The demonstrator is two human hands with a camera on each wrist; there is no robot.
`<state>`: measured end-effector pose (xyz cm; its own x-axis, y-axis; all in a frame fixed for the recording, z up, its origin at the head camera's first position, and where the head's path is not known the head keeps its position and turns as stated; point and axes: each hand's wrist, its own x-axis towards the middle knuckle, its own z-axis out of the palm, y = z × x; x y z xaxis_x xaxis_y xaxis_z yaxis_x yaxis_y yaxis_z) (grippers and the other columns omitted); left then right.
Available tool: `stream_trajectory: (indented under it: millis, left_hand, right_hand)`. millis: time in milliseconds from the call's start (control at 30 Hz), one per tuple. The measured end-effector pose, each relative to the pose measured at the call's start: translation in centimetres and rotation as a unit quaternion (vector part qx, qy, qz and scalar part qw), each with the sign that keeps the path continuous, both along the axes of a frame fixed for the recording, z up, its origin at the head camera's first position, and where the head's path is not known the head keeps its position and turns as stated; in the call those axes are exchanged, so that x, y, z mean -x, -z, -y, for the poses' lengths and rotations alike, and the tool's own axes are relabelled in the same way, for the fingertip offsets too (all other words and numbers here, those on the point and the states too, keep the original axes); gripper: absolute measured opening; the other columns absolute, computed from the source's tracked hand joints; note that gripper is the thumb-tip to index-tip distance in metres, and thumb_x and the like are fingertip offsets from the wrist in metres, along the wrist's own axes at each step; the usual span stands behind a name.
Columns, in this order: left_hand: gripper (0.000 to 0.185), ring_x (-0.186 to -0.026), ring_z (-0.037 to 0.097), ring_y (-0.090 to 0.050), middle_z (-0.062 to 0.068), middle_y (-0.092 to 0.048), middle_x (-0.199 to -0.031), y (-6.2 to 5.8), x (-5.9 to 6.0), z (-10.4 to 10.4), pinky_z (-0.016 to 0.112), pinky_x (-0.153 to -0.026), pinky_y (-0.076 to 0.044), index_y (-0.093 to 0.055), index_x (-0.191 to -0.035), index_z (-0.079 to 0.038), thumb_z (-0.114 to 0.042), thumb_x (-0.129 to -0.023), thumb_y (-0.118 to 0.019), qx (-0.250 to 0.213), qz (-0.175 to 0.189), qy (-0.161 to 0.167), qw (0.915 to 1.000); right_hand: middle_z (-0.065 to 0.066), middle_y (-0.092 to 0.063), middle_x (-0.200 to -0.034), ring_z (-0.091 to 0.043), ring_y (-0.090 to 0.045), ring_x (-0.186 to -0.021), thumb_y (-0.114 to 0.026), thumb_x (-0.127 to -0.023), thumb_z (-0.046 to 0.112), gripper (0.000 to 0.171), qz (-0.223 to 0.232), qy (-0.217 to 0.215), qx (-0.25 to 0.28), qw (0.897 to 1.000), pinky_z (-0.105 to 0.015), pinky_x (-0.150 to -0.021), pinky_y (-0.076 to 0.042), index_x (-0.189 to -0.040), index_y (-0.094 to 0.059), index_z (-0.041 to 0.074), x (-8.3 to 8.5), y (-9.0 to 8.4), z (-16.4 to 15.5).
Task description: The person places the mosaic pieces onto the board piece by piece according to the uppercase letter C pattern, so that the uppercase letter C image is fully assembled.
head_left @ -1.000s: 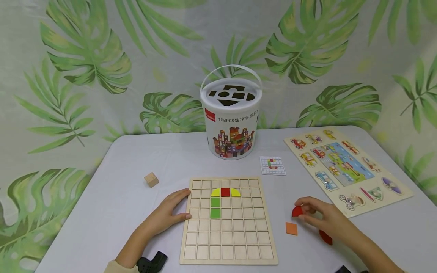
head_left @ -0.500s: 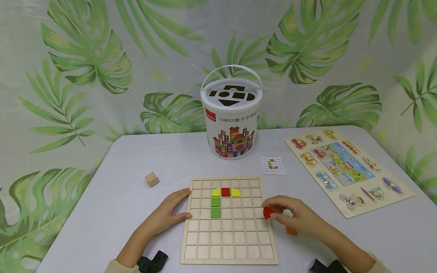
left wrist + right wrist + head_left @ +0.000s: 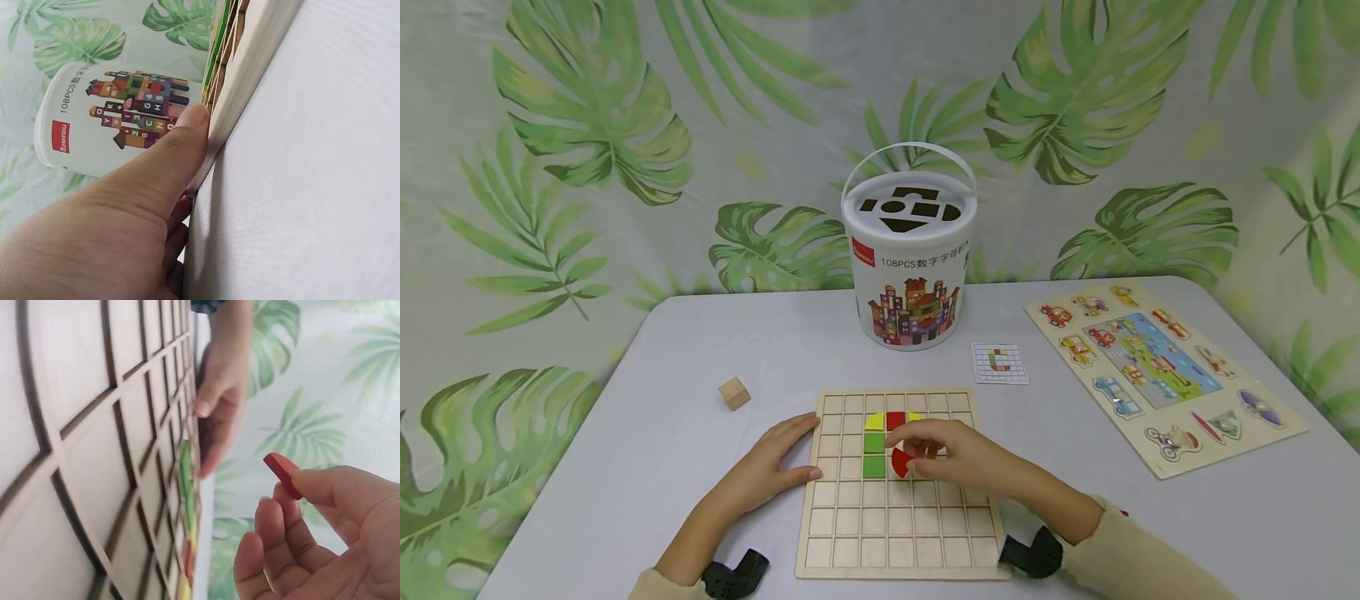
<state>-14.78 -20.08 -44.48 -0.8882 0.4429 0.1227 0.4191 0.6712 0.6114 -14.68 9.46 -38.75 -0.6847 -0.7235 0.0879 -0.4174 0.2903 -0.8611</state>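
Note:
My right hand (image 3: 951,450) pinches a red quarter-circle piece (image 3: 901,462) between thumb and fingers, above the wooden grid board (image 3: 898,525). In the right wrist view the same red piece (image 3: 284,475) shows thin and tilted, held off the board. My left hand (image 3: 775,458) rests against the board's left edge, thumb and fingers spread along it. The left wrist view shows its thumb (image 3: 187,125) on that edge. On the grid lie two green squares (image 3: 874,467), a red square (image 3: 895,420) and two rounded yellow pieces (image 3: 875,422), one partly behind my right hand.
A small card (image 3: 1000,364) with a coloured grid pattern lies beyond the board. Behind stands a white block bucket (image 3: 910,258) with a handle. A vehicle puzzle board (image 3: 1165,375) lies at right, a wooden cube (image 3: 734,394) at left.
My right hand has carried the red quarter-circle leftward from the table right of the board to over the middle of the grid. My left hand has stayed at the board's edge.

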Motion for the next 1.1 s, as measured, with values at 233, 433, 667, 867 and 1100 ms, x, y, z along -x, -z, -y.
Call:
stream_trajectory:
  millis: [233, 433, 667, 867, 1100]
  left_hand:
    - [0.069, -0.119, 0.014, -0.022, -0.005, -0.029, -0.13, 0.0, 0.0, 0.0, 0.038, -0.094, -0.021, -0.033, -0.128, -0.019, -0.049, -0.07, -0.056, 0.002, -0.004, 0.001, 1.0]
    - [0.069, -0.119, 0.013, -0.022, -0.005, -0.03, -0.13, -0.1, 0.0, -0.1, 0.038, -0.094, -0.022, -0.033, -0.128, -0.02, -0.048, -0.069, -0.057, 0.003, 0.004, -0.003, 1.0]
    - [0.069, -0.119, 0.014, -0.022, -0.006, -0.029, -0.13, 0.1, 0.0, 0.0, 0.04, -0.094, -0.022, -0.033, -0.128, -0.02, -0.047, -0.069, -0.058, -0.003, 0.005, -0.005, 1.0]
    - [0.07, -0.119, 0.014, -0.021, -0.006, -0.029, -0.13, 0.3, 0.1, 0.1, 0.041, -0.093, -0.022, -0.032, -0.128, -0.02, -0.047, -0.069, -0.058, -0.002, 0.001, -0.007, 1.0]
    - [0.071, -0.119, 0.013, -0.021, -0.007, -0.028, -0.13, 0.2, 0.1, 0.1, 0.04, -0.093, -0.022, -0.032, -0.128, -0.021, -0.048, -0.068, -0.058, -0.004, 0.007, -0.006, 0.9999]
  right_hand:
    - [0.002, -0.051, -0.079, -0.011, -0.045, -0.068, -0.056, -0.079, 0.012, 0.026, 0.027, -0.029, -0.028, 0.999, -0.021, -0.057, -0.042, -0.104, -0.054, 0.018, 1.0, 1.8, 1.9]
    - [0.004, -0.05, -0.076, -0.009, -0.045, -0.066, -0.055, -0.08, 0.013, 0.021, 0.018, -0.049, -0.038, 0.998, -0.02, -0.056, -0.042, -0.101, -0.056, 0.017, 1.0, 3.0, 2.4]
    - [0.01, -0.05, -0.076, -0.004, -0.043, -0.066, -0.055, -0.08, 0.021, 0.021, -0.033, -0.053, -0.078, 0.995, -0.017, -0.054, -0.04, -0.101, -0.058, 0.021, 0.7, 3.1, 3.0]
    - [0.009, -0.048, -0.078, -0.006, -0.042, -0.067, -0.059, -0.076, 0.027, 0.022, -0.065, -0.045, -0.106, 0.991, -0.016, -0.054, -0.038, -0.097, -0.058, 0.023, 0.4, 3.0, 3.3]
    - [0.009, -0.047, -0.078, -0.006, -0.041, -0.066, -0.062, -0.074, 0.028, 0.02, -0.096, -0.038, -0.13, 0.986, -0.016, -0.054, -0.037, -0.093, -0.058, 0.024, 0.0, 2.7, 3.5]
